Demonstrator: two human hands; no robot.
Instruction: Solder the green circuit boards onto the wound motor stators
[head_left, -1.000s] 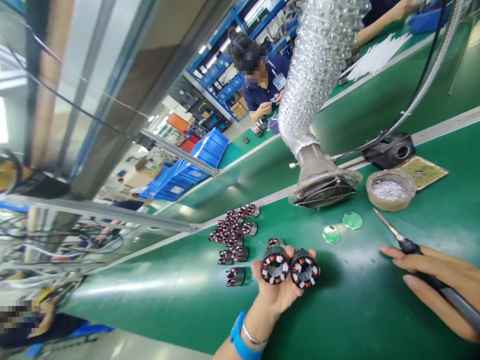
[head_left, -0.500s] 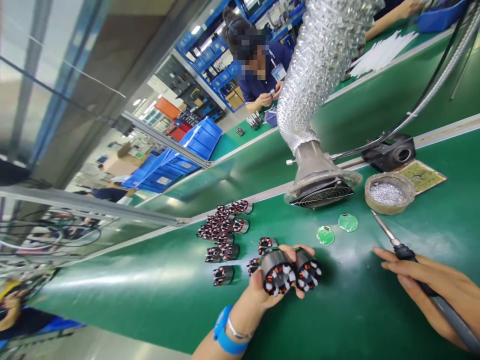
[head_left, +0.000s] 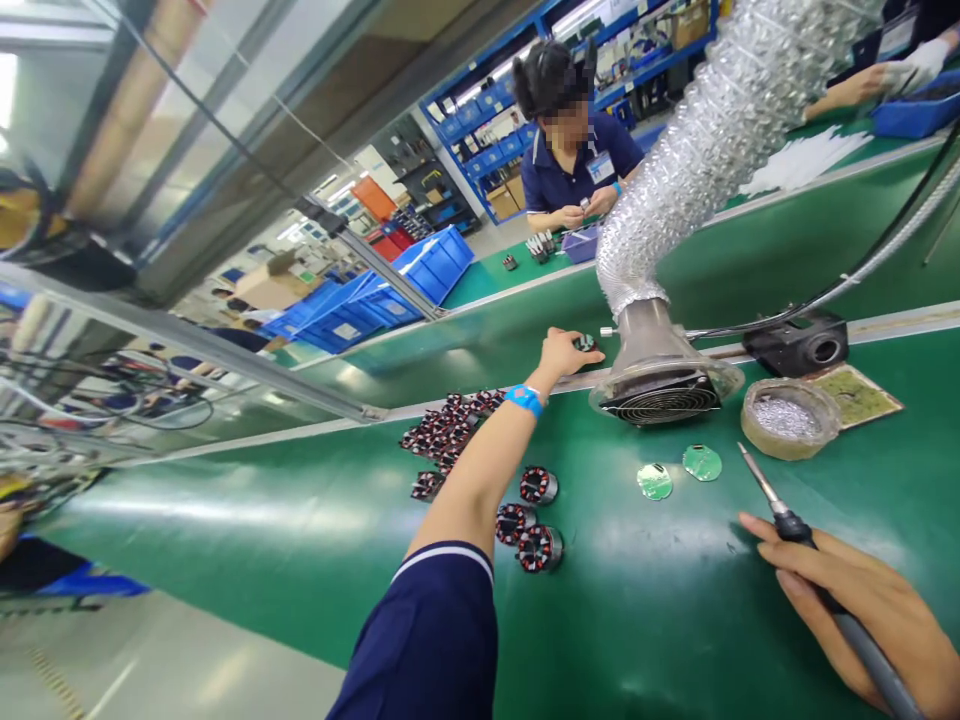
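Observation:
My left hand (head_left: 562,354) reaches far forward, over the rail at the back of the bench. Its fingers are closed around a motor stator (head_left: 585,343) with a green face; most of it is hidden by the hand. My right hand (head_left: 862,590) grips a soldering iron (head_left: 790,524), tip pointing up and left. Two round green circuit boards (head_left: 655,482) lie flat left of the iron's tip. Three stators with copper windings (head_left: 539,549) stand right of my left forearm. Partly behind that arm is a group of several more stators (head_left: 442,430).
A fume extractor hood (head_left: 660,395) on a silver flexible duct (head_left: 675,180) hangs over the bench. Beside it are a round tub of metal shavings (head_left: 787,418), a sponge tray (head_left: 862,395) and a black iron holder (head_left: 799,345). A co-worker (head_left: 577,170) sits across the line.
My left hand has moved away from me, from above the bench to beyond the rail. It held two stators; one now stands on the bench. My right hand still holds the iron.

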